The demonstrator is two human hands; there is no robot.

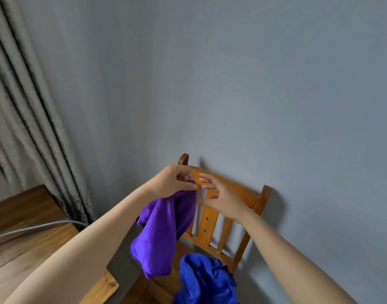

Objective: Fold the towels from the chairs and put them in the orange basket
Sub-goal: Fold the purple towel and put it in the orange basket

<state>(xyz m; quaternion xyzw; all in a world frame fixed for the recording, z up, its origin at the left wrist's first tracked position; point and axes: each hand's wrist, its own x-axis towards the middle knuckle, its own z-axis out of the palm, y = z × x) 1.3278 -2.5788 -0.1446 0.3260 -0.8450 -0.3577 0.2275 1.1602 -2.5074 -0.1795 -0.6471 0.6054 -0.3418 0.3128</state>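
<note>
Hanging from left hand (pixel 177 179) pinch: purple towel (pixel 159 233), long axis vertical, in front of chair (pixel 210 227). Right hand (pixel 221 199) empty, fingers spread, just right of towel's top edge. Blue towel (pixel 205 279) on seat below.

Readable text: none anywhere in view.
purple towel (pixel 157 238): plain cloth, no tag or print readable.
blue towel (pixel 205 281): plain cloth, no tag or print readable.
chair (pixel 262 200): bare wood, no mark or number.
worktop (pixel 23 216): wood grain only.
wall (pixel 254 84), curtain (pixel 23 106): no sign or lettering.
</note>
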